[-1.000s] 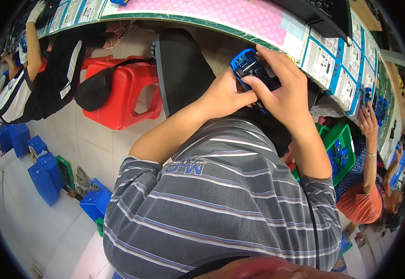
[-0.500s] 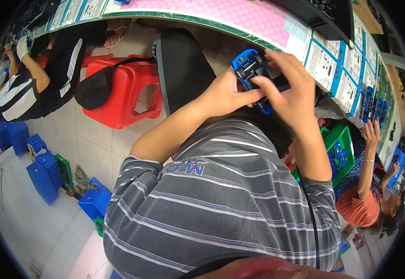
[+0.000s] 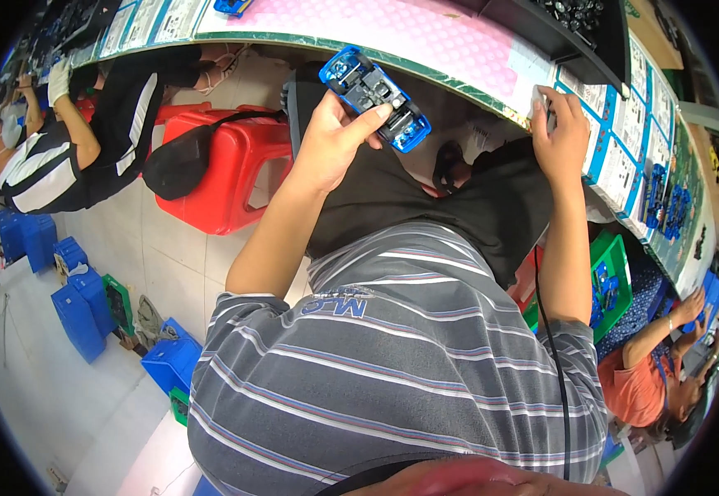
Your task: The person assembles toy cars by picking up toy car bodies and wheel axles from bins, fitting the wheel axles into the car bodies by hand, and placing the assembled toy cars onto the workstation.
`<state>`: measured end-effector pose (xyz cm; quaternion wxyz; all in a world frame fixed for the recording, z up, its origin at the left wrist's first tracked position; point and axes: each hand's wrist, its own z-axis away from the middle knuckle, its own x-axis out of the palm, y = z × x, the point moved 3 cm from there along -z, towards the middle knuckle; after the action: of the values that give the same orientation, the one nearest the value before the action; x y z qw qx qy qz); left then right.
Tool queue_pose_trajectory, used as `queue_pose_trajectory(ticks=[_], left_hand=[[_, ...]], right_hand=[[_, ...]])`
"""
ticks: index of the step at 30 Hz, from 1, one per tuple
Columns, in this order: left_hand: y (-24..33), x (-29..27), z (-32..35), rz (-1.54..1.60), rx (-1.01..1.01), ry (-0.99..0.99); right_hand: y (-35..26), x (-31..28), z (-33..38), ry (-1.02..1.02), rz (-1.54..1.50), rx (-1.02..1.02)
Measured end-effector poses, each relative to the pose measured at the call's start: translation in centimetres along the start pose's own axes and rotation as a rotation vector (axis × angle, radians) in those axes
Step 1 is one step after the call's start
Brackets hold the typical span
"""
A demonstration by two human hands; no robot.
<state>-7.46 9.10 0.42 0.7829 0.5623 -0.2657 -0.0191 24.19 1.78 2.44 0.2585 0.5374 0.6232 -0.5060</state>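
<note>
In my left hand (image 3: pixel 335 140) I hold a blue toy car (image 3: pixel 376 95), tilted, over my lap just in front of the bench edge. Its underside faces up, showing a black chassis, wheels and blue end parts. My left thumb presses on the chassis. Away from the car, my right hand (image 3: pixel 562 136) is at the bench edge on the right with its fingers curled. Something small and whitish shows at the thumb and index fingertips; its kind cannot be made out.
The bench has a pink textured mat (image 3: pixel 426 45) and printed sheets (image 3: pixel 624 149). A black tray (image 3: pixel 541 33) of dark parts stands on it. Left is a red stool (image 3: pixel 227 169) with a black cap (image 3: pixel 178 161); right, a green crate (image 3: pixel 616 264). Co-workers sit both sides.
My hands have parted. The left has carried the toy car left and now holds it alone; the right has let go and moved to the bench edge. The right-hand co-worker's arm has lowered.
</note>
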Motion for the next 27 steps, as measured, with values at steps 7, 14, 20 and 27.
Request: queue_pose_trajectory(ticks=[7, 14, 20, 27], left_hand=[[3.6, -5.0, -1.1, -0.143, 0.209, 0.248], [12.0, -16.0, -4.4, -0.324, 0.367, 0.422], [18.3, -24.2, -10.8, -0.604, 0.250, 0.521], [18.5, -25.6, -20.5, -0.730, -0.024, 0.403]], right_hand=[[-0.5, -0.2, 0.0, 0.035, 0.077, -0.064], [-0.4, -0.2, 0.0, 0.040, 0.110, -0.063], [-1.2, -0.1, -0.4, 0.067, 0.135, -0.089], [-0.5, -0.9, 0.5, 0.078, 0.148, -0.036]])
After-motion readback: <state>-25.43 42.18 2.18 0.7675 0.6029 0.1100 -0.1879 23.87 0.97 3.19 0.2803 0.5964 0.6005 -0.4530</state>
